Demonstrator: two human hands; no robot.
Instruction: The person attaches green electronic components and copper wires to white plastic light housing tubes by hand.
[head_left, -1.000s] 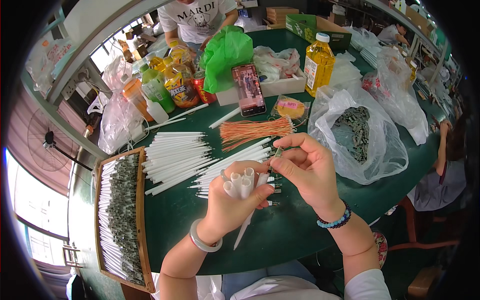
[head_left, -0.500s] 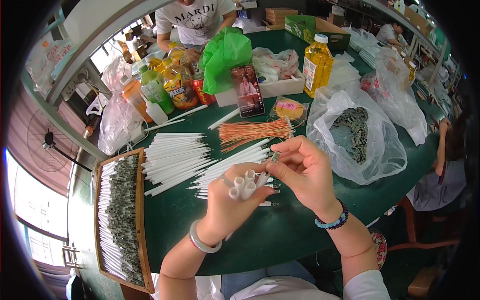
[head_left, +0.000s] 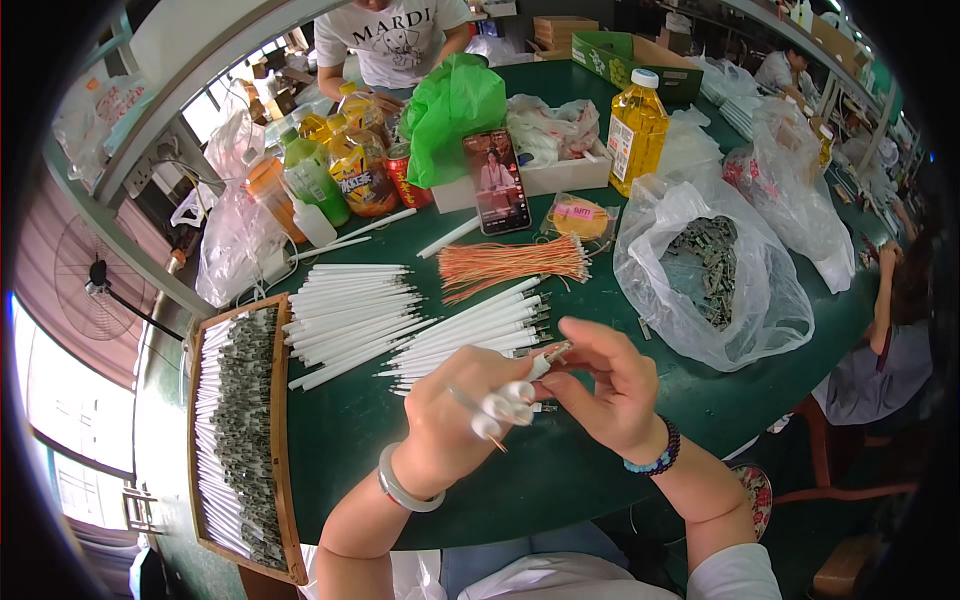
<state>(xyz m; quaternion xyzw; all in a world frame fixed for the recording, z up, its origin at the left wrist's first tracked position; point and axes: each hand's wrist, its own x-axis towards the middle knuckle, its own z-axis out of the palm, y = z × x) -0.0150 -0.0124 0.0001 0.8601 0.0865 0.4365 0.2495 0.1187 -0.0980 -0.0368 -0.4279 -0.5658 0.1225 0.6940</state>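
My left hand (head_left: 455, 395) is closed around several white plastic tubes (head_left: 508, 400), their open ends toward me. A thin orange wire end (head_left: 499, 444) pokes out of one. At the far end of a tube in this grip sits a small circuit board (head_left: 556, 353). My right hand (head_left: 612, 395) is closed there, its thumb and curled fingers around the board; the exact contact is partly hidden. Under and beyond my hands lies a row of white tubes (head_left: 470, 335) with small metal-like tips. Just past that row is a bundle of orange wires (head_left: 510, 262).
Another stack of white tubes (head_left: 350, 315) lies left, beside a wooden tray (head_left: 283, 430) of tipped tubes. A plastic bag (head_left: 640, 260) of small boards stands right, one loose board (head_left: 644, 328) beside it. A phone (head_left: 496, 185) and bottles (head_left: 637, 135) stand behind. A person (head_left: 390, 45) sits opposite.
My right hand has moved slightly down, and the small board from its fingertips is now at a tube's end. The tubes have tilted in my left hand, and an orange wire end now shows.
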